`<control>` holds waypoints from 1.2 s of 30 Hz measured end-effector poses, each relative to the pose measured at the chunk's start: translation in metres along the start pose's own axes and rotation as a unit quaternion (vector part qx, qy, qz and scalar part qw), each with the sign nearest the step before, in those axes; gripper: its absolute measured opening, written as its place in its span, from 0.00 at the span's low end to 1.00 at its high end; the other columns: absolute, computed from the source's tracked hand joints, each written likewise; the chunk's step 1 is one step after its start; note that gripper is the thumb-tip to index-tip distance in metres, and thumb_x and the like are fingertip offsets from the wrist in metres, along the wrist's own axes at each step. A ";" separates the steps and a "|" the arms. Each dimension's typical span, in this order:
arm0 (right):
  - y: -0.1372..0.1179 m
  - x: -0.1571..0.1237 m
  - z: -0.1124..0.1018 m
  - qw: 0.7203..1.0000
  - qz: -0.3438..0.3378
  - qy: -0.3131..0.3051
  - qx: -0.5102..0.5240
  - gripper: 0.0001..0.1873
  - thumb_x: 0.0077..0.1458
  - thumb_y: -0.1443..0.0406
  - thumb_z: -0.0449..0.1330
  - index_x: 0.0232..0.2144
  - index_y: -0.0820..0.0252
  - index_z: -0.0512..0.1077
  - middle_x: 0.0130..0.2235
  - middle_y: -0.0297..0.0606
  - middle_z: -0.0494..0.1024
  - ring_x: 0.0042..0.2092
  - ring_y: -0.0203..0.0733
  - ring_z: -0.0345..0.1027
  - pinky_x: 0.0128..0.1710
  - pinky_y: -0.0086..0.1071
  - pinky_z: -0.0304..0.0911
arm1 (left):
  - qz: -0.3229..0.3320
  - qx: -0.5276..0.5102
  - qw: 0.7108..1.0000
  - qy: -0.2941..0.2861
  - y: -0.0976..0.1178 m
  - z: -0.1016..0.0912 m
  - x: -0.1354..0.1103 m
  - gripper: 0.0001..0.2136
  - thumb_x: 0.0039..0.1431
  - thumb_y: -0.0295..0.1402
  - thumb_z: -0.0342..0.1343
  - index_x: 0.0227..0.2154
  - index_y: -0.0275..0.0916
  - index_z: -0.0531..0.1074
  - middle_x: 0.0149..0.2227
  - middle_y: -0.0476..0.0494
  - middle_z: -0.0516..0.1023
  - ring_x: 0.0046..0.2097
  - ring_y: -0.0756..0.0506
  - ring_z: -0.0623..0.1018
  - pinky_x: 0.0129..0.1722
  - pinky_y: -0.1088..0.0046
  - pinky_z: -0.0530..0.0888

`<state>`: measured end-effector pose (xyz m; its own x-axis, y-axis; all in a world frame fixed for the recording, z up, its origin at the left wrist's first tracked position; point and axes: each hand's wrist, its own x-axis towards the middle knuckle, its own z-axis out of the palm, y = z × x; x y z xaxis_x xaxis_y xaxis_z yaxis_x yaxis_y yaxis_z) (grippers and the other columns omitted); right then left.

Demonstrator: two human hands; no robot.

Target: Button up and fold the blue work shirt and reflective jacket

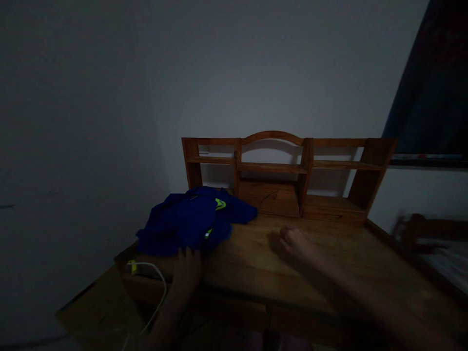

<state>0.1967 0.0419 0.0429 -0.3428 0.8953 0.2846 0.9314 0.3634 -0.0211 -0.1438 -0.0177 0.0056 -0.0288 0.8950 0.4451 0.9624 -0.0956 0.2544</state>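
A crumpled blue garment with yellow-green and white markings lies in a heap on the left part of the wooden desk. My left hand is at its near edge, fingers stretched forward and slightly apart; the fingertips reach the cloth or stop just short of it. To the right, over the desktop, my right hand is closed with its fingers curled in. Whatever it may hold is hidden in the dim light. It stays apart from the garment.
A wooden shelf unit stands along the desk's back. A white cable with a yellow tag hangs over the front left corner. White walls close off the left and back. A dark curtain and wooden furniture are at right.
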 end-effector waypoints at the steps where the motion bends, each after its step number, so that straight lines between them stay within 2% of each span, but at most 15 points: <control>1: 0.005 0.001 0.006 1.000 0.004 -0.002 -0.001 0.11 0.58 0.65 0.49 0.32 0.63 0.70 0.37 0.41 0.72 0.36 0.38 0.67 0.31 0.28 0.52 | 0.008 0.019 0.999 -0.047 0.005 0.004 -0.013 0.12 0.58 0.31 0.47 0.38 0.34 0.73 0.42 0.26 0.73 0.42 0.32 0.74 0.38 0.53 0.69; 3: 0.013 0.006 0.014 1.000 0.014 0.001 -0.012 0.12 0.58 0.64 0.48 0.32 0.63 0.70 0.37 0.42 0.73 0.35 0.39 0.68 0.30 0.28 0.51 | 0.074 0.016 0.985 -0.154 0.022 0.003 -0.024 0.13 0.60 0.33 0.44 0.31 0.38 0.74 0.32 0.34 0.76 0.34 0.36 0.76 0.33 0.59 0.69; 4: 0.015 0.010 0.016 1.000 0.022 0.005 -0.021 0.13 0.59 0.64 0.47 0.33 0.63 0.70 0.37 0.43 0.74 0.35 0.40 0.68 0.30 0.29 0.51 | 0.133 0.001 0.975 -0.181 0.035 -0.001 -0.018 0.13 0.60 0.34 0.43 0.31 0.41 0.74 0.31 0.37 0.76 0.33 0.38 0.76 0.33 0.61 0.69; 6: 0.021 0.020 0.017 0.999 0.035 0.006 -0.035 0.14 0.59 0.62 0.47 0.36 0.63 0.71 0.37 0.46 0.75 0.36 0.42 0.69 0.31 0.30 0.51 | 0.227 -0.032 0.963 -0.141 0.062 -0.012 0.017 0.13 0.61 0.36 0.43 0.34 0.43 0.73 0.34 0.41 0.76 0.37 0.41 0.75 0.37 0.65 0.68; 9: 0.035 0.035 0.018 0.998 0.044 0.026 -0.039 0.18 0.61 0.60 0.44 0.38 0.63 0.70 0.38 0.49 0.75 0.38 0.44 0.69 0.33 0.31 0.51 | 0.231 -0.047 0.972 0.007 0.093 -0.009 0.098 0.15 0.64 0.37 0.40 0.39 0.39 0.71 0.36 0.40 0.74 0.41 0.43 0.73 0.43 0.67 0.66; 11: 0.052 0.041 0.025 0.995 0.075 0.049 -0.039 0.19 0.61 0.59 0.43 0.38 0.62 0.70 0.37 0.49 0.76 0.37 0.45 0.70 0.34 0.32 0.52 | 0.232 -0.044 0.970 0.062 0.102 0.014 0.143 0.15 0.64 0.34 0.38 0.39 0.37 0.70 0.37 0.38 0.73 0.42 0.43 0.72 0.45 0.68 0.65; 13: 0.073 0.042 0.039 0.990 0.122 0.063 -0.027 0.20 0.61 0.58 0.43 0.38 0.61 0.71 0.33 0.47 0.77 0.34 0.46 0.71 0.32 0.32 0.52 | 0.260 -0.033 0.965 0.025 0.103 0.048 0.166 0.13 0.63 0.32 0.40 0.34 0.36 0.70 0.34 0.39 0.73 0.38 0.44 0.73 0.41 0.69 0.66; 15: 0.096 0.042 0.055 0.984 0.158 0.073 0.021 0.21 0.60 0.57 0.43 0.34 0.60 0.73 0.30 0.46 0.77 0.32 0.47 0.71 0.30 0.32 0.53 | 0.286 -0.017 0.958 -0.023 0.101 0.084 0.172 0.12 0.62 0.32 0.43 0.31 0.36 0.70 0.32 0.39 0.73 0.36 0.44 0.73 0.38 0.70 0.66; 17: 0.115 0.043 0.069 0.972 0.180 0.102 0.108 0.23 0.59 0.56 0.43 0.31 0.60 0.74 0.30 0.44 0.77 0.32 0.46 0.71 0.29 0.31 0.55 | 0.280 -0.029 0.959 -0.033 0.097 0.115 0.167 0.11 0.62 0.32 0.42 0.32 0.37 0.70 0.33 0.40 0.73 0.36 0.45 0.73 0.36 0.71 0.65; 20: 0.127 0.048 0.078 0.943 0.202 0.149 0.219 0.24 0.57 0.54 0.43 0.30 0.60 0.75 0.31 0.42 0.78 0.32 0.47 0.71 0.28 0.31 0.58 | 0.238 -0.125 0.962 -0.046 0.094 0.141 0.159 0.11 0.63 0.34 0.41 0.34 0.40 0.69 0.33 0.44 0.74 0.35 0.47 0.74 0.33 0.74 0.65; 24: 0.118 0.052 0.081 0.939 0.178 0.132 0.262 0.23 0.56 0.53 0.45 0.28 0.58 0.74 0.30 0.42 0.78 0.33 0.49 0.72 0.31 0.34 0.61 | 0.184 -0.260 0.943 -0.100 0.092 0.146 0.162 0.13 0.63 0.37 0.42 0.34 0.40 0.70 0.27 0.49 0.72 0.29 0.50 0.72 0.28 0.77 0.63; 26: 0.111 0.053 0.084 0.941 0.168 0.110 0.272 0.23 0.55 0.52 0.45 0.26 0.59 0.73 0.28 0.42 0.77 0.32 0.50 0.72 0.31 0.35 0.61 | 0.172 -0.291 0.936 -0.102 0.090 0.144 0.167 0.13 0.62 0.38 0.42 0.35 0.40 0.70 0.25 0.51 0.71 0.27 0.50 0.71 0.26 0.78 0.61; 28: 0.106 0.054 0.090 0.938 0.167 0.100 0.286 0.23 0.56 0.51 0.45 0.25 0.59 0.72 0.26 0.41 0.76 0.31 0.49 0.72 0.30 0.34 0.61 | 0.156 -0.308 0.935 -0.087 0.086 0.143 0.172 0.12 0.62 0.37 0.42 0.36 0.40 0.69 0.25 0.51 0.71 0.27 0.51 0.71 0.25 0.78 0.60; 31: 0.103 0.054 0.097 0.931 0.155 0.105 0.313 0.21 0.56 0.52 0.46 0.30 0.59 0.72 0.28 0.40 0.77 0.31 0.47 0.71 0.30 0.32 0.61 | 0.133 -0.313 0.938 -0.062 0.081 0.143 0.175 0.10 0.61 0.36 0.43 0.37 0.40 0.69 0.23 0.53 0.69 0.25 0.52 0.69 0.25 0.79 0.59; 36: 0.102 0.053 0.099 0.930 0.160 0.124 0.308 0.18 0.54 0.55 0.49 0.33 0.60 0.73 0.31 0.41 0.77 0.32 0.46 0.71 0.33 0.32 0.63 | 0.135 -0.285 0.947 -0.057 0.077 0.142 0.170 0.11 0.59 0.39 0.46 0.33 0.38 0.68 0.19 0.55 0.63 0.22 0.53 0.65 0.23 0.79 0.56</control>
<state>0.2611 0.1519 -0.0394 0.0489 0.9238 0.3798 0.7073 0.2364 -0.6662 -0.0359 0.1894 -0.0209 0.2577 0.8428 0.4726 0.6278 -0.5179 0.5812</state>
